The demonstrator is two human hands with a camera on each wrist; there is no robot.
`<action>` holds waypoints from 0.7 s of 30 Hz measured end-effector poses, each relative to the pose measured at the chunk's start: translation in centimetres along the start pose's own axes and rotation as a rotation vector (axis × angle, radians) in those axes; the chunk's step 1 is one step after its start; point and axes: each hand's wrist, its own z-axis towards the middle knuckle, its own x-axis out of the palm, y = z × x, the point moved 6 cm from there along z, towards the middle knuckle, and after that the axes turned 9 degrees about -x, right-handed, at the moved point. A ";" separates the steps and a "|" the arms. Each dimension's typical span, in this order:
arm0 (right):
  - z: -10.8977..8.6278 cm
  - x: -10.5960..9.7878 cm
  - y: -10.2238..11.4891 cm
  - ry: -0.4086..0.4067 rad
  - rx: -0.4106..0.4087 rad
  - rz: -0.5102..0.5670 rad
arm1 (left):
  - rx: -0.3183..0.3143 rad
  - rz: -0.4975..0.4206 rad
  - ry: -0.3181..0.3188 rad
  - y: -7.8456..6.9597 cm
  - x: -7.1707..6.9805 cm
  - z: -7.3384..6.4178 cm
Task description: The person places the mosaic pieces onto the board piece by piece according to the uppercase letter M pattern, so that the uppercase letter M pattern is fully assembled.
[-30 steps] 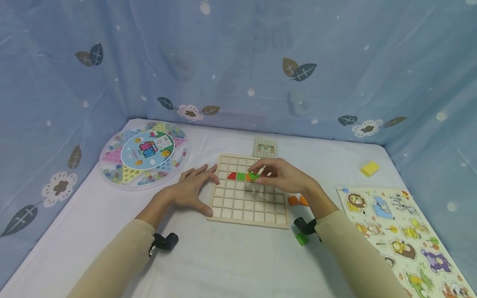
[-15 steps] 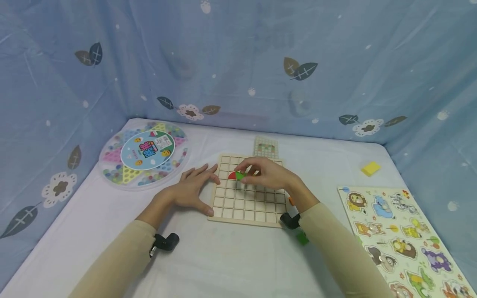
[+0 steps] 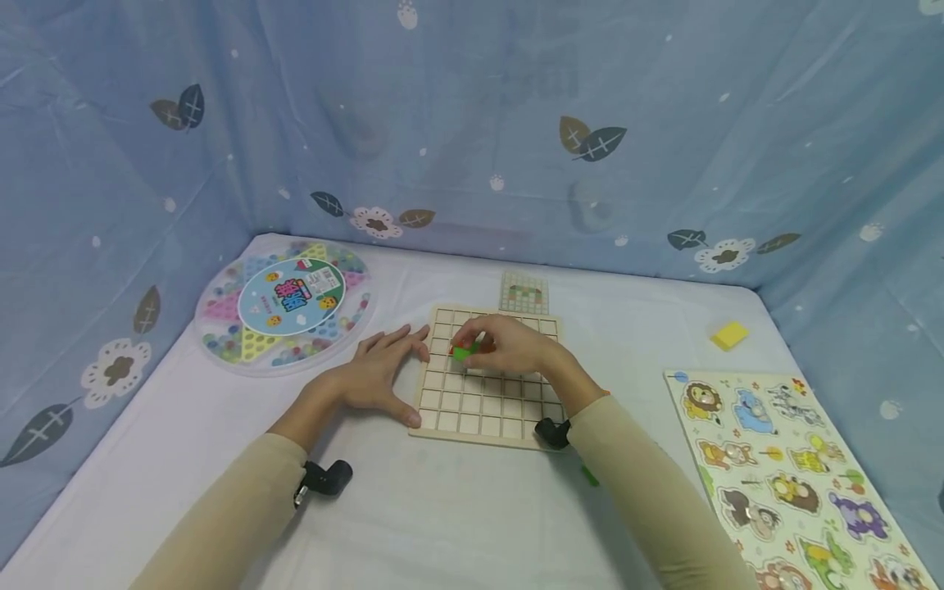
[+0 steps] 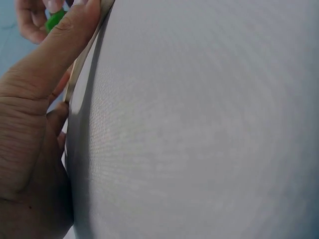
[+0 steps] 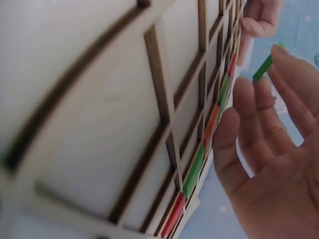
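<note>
A wooden grid board [image 3: 470,424] lies flat on the white tabletop. My left hand [image 3: 378,378] rests spread at its left side, thumb at the near corner and fingertips along the edge. Over the upper left squares, my right hand [image 3: 512,346] pinches a green tile [image 5: 268,63] between thumb and fingers, raised off the board. In the right wrist view a row of tiles sits in the grid, among them a red tile [image 5: 173,214], a second green tile [image 5: 193,172] and an orange tile [image 5: 212,122]. From the head, my right hand hides most of this row.
A small pattern card [image 3: 524,293] lies behind the board. At the left is a round, clear-lidded game box [image 3: 291,297]. An animal puzzle board [image 3: 767,442] and a yellow block [image 3: 729,335] are at the right. A loose green piece [image 3: 590,475] shows beside my right sleeve.
My right hand has moved left across the board with the green tile, from beside the orange tile to the red tile at the row's left end. My left hand has stayed put.
</note>
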 end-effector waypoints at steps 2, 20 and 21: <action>0.1 0.2 -0.1 0.004 0.020 -0.018 | 0.000 -0.002 0.005 0.0 0.0 0.0; 1.0 1.1 -0.3 0.029 0.083 -0.164 | -0.006 0.009 0.012 -0.2 -0.1 -0.1; 1.0 1.0 -0.3 0.029 0.080 -0.177 | -0.004 0.010 0.009 -0.2 -0.1 0.0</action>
